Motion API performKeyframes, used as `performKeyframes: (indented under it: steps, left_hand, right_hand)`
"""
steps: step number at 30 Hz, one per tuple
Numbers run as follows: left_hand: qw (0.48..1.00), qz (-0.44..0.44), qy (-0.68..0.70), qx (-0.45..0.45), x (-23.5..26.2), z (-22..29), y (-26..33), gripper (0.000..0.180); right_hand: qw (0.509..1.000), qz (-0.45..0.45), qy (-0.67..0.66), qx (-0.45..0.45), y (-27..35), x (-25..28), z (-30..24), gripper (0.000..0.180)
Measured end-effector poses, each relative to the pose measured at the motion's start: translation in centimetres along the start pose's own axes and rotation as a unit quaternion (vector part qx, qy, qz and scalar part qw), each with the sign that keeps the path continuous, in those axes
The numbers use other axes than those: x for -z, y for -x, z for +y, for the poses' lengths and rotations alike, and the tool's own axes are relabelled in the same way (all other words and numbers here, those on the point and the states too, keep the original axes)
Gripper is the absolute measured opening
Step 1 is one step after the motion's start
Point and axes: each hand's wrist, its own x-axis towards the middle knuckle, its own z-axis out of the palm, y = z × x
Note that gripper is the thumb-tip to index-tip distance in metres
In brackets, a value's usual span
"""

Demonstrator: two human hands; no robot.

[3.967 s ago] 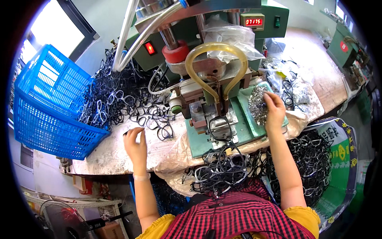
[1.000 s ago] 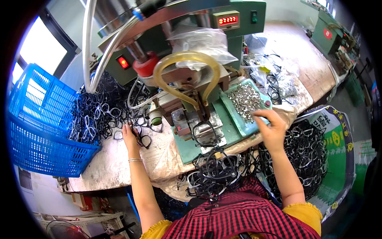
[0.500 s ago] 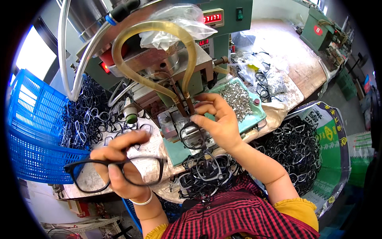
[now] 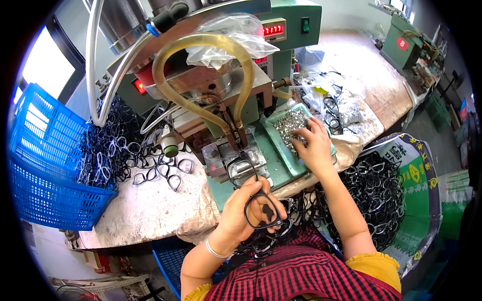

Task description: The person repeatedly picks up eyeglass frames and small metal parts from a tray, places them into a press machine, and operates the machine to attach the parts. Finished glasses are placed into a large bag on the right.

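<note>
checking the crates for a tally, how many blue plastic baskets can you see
2: a large blue basket at the table's left end beside the heap of frames, and part of another blue basket under the table by the left arm. More may be hidden.

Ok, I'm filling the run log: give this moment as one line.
left hand: holds black eyeglass frame | right hand: in tray of small metal parts | green press machine behind

A small red digit display sits on the green machine's top panel. At the far right, a green machine carries a round red sticker. A big printed sack, white with green and yellow markings, stands at the person's right.
</note>
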Motion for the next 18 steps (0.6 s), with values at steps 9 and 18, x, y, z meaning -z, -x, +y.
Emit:
performKeyframes:
  steps: [9, 18]
  left_hand:
    - [1.0, 0.007, 0.0, -0.028, 0.6, -0.7, -0.2, 0.023]
    - [0.917, 0.174, -0.312, -0.177, 8.4, -1.0, 6.2, 0.011]
  right_hand:
    - [0.992, 0.036, -0.025, 0.114, -2.9, -3.6, -2.0, 0.01]
    - [0.963, 0.021, -0.24, -0.12, 0.9, 0.1, 0.6, 0.013]
